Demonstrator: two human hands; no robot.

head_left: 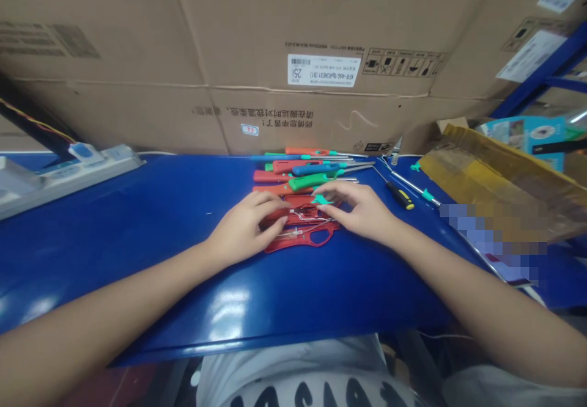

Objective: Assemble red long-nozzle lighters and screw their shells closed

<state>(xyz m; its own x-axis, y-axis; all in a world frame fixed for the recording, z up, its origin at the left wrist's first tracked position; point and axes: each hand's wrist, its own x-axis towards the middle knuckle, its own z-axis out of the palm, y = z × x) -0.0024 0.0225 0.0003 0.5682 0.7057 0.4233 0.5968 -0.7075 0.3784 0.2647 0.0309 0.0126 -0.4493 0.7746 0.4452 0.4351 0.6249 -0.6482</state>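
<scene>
An opened red long-nosed lighter lies on the blue table, its front casing half [300,239] nearest me, with thin white wires and a clear part inside. Behind it sits another red casing half [300,201]. My left hand [245,223] grips the left end of the casing, thumb in front and fingers behind. Between the thumb and index finger of my right hand [362,211] is a small mint-green plastic piece [322,200], shaped like a trigger, just above the casing's right end. The fingertips partly cover the inner parts.
Behind my hands lie several assembled lighters [316,182] in red, green, blue and orange. A yellow-black screwdriver [400,195] and a metal rod [408,186] with green pieces lie right. A cardboard box [257,46] walls the back; a power strip [92,172] lies left, yellow-taped packaging [495,181] right.
</scene>
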